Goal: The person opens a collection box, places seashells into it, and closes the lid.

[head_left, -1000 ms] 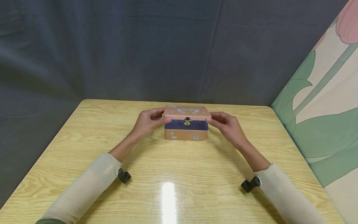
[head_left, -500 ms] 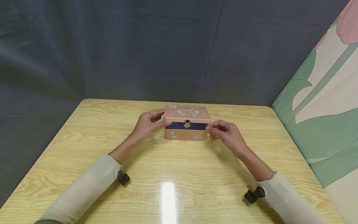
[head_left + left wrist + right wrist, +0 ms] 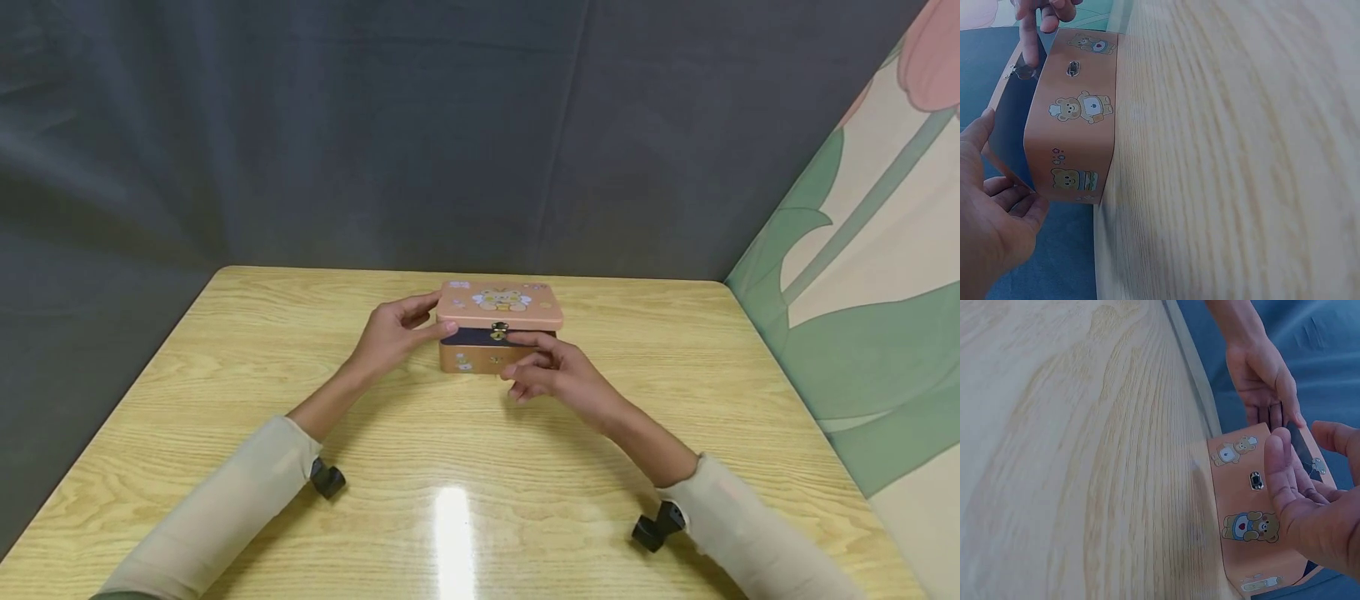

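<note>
A small peach tin box (image 3: 465, 361) with bear pictures stands near the table's far edge. Its hinged lid (image 3: 501, 302) is partly raised, showing a dark inside. My left hand (image 3: 392, 332) grips the lid's left end, thumb at the front corner and fingers along the side. At the box's front, my right hand (image 3: 562, 372) points its straight index finger at the metal clasp (image 3: 498, 332) hanging from the lid; its other fingers are loosely bent and hold nothing. In the right wrist view, a small metal catch plate (image 3: 1255, 480) shows on the box's front wall.
The box stands on a light wood-grain table (image 3: 375, 467). Behind it hangs a dark curtain (image 3: 390, 142). A panel with flower pictures (image 3: 885, 317) borders the right side. Small black devices sit at both cuffs.
The lid has come down to a narrower gap. My right hand has let go of the lid's right corner and moved left and down to the clasp. My left hand has kept its hold.
</note>
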Tool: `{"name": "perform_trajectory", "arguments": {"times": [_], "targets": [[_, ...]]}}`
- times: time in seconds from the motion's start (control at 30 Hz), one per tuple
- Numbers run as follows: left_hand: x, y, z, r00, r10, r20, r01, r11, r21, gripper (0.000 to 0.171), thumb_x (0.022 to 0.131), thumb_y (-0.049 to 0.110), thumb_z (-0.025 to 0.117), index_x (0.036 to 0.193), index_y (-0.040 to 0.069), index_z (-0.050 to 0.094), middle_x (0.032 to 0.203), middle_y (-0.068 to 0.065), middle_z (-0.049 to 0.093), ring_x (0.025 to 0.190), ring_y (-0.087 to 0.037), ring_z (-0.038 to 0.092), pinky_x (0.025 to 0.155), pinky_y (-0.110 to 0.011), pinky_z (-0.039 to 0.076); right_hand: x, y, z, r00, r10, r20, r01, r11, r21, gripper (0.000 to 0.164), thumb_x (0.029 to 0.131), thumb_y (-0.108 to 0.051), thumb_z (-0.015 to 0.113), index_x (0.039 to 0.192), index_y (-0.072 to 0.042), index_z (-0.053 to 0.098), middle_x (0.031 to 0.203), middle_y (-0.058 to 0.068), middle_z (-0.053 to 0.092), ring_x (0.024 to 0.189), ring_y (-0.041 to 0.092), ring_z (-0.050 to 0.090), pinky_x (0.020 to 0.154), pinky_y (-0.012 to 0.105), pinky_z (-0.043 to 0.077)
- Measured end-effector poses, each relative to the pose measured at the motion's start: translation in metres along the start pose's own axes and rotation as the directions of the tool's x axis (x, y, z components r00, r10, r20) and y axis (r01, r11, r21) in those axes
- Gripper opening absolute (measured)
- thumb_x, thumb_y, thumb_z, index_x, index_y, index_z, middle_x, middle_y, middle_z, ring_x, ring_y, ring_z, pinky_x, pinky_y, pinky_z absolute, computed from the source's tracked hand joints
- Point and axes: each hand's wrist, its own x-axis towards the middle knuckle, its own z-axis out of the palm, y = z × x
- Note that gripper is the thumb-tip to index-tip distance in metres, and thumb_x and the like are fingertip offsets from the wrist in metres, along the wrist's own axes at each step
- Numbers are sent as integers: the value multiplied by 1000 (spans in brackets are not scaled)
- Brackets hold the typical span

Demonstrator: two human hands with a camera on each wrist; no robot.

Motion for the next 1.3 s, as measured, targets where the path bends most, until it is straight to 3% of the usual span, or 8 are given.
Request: {"name": "perform_trajectory", "arguments": {"times": [0.27,0.67,0.83,1.1,1.3], "targets": [[-3,-4,0,1000,13,15,-13,1000,6,72,103,32,87,166,15,58,171,-10,58,158,-36,57,131,-52,50,-1,3,2,1000,20,13,-20,1000,6,56,112,-11,65,163,6,48,120,5,78,96,15,78,91,31,70],[-7,-6,3,1000,11,27,-11,1000,-11,73,97,21,92,163,10,60,168,-12,60,159,-35,56,132,-51,49,-2,7,-2,995,67,73,-65,997,-34,57,111,-12,70,162,6,51,119,15,78,95,20,79,91,37,72],[-9,-7,4,1000,-1,29,1,1000,-8,76,97,20,93,163,10,59,170,-12,58,160,-36,54,133,-51,48,-2,8,-4,991,85,104,-80,995,-53,57,112,-15,70,162,4,51,119,16,78,94,20,78,90,37,72],[-10,-8,8,999,-26,24,27,1000,-11,79,95,18,94,165,10,58,171,-15,57,160,-39,54,134,-53,47,0,11,-5,983,127,130,-118,990,-75,64,110,-16,71,166,4,46,126,30,77,96,19,80,90,36,72],[-10,-7,9,998,-59,18,59,998,-7,79,93,19,96,163,13,59,170,-15,58,160,-37,55,133,-52,48,0,12,-6,979,152,136,-141,986,-87,65,111,-18,71,167,5,45,127,31,78,97,21,81,90,36,72]]}}
